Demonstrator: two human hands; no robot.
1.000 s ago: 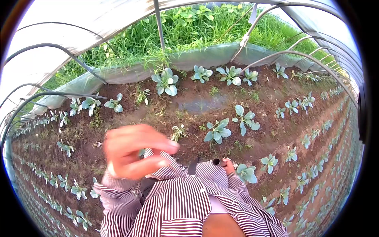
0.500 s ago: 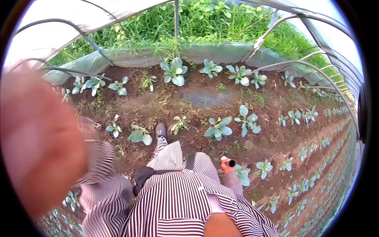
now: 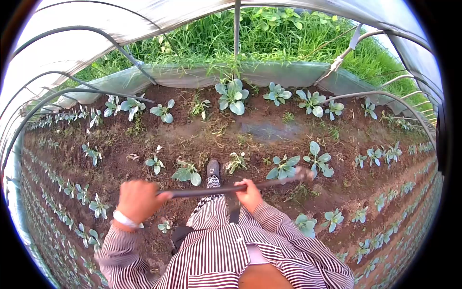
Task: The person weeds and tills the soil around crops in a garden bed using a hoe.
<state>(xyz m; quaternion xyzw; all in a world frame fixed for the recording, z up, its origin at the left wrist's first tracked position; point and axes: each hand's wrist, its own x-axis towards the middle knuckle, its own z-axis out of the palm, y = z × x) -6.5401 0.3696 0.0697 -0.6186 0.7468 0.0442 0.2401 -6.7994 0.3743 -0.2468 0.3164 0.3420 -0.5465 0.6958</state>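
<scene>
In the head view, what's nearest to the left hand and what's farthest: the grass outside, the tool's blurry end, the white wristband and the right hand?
From the left hand:
1. White wristband, just below it.
2. Right hand, farther right along the dark handle.
3. Tool's blurry end, farther right still.
4. Grass, beyond the plastic wall, at the top.

Curved hoops [image 3: 380,92] are holding up pale plastic sheeting [image 3: 187,18], so the place is showing itself to be a greenhouse tunnel. Leafy plants [image 3: 233,97] are growing in rows from bare brown soil [image 3: 120,174], and tall grass [image 3: 197,50] is standing outside, beyond a low plastic wall [image 3: 284,72].
</scene>
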